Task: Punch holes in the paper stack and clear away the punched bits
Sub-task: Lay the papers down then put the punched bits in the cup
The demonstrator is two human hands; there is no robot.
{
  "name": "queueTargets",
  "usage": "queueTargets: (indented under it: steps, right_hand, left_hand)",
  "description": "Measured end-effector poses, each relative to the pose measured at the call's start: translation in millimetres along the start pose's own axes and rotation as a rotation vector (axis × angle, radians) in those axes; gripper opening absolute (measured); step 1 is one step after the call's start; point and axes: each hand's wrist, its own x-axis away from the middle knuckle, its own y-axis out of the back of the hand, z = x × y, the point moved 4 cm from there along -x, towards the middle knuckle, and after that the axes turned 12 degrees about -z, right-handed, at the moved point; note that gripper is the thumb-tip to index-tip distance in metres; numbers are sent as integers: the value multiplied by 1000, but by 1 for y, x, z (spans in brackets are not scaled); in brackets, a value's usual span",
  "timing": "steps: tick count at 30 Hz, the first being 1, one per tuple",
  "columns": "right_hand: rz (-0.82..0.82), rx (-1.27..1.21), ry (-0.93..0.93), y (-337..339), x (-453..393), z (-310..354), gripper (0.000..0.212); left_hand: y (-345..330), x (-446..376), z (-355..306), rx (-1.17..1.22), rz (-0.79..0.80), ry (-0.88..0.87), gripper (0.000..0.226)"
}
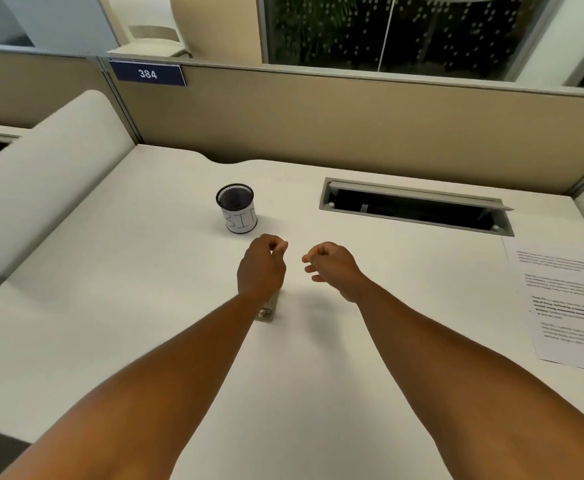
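My left hand hovers over the white desk just in front of the bin, its fingertips pinched together; nothing shows between them. My right hand floats beside it, thumb and forefinger touching and the other fingers loosely curled, also with nothing visible in it. The bin is a black mesh cup with a white label reading "BIN", standing upright a little beyond my left hand. A metal hole punch lies on the desk, mostly hidden under my left wrist. The printed paper stack lies flat at the desk's right edge.
An open grey cable hatch is set into the desk at the back right. A beige partition with a blue "384" plate closes the back. A rounded white divider borders the left side.
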Motion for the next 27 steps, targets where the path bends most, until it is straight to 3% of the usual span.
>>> queueTargets:
  steps: [27]
  right_hand:
    - [-19, 232, 350, -134, -112, 113, 7]
  left_hand:
    - [37, -165, 53, -57, -116, 123, 18]
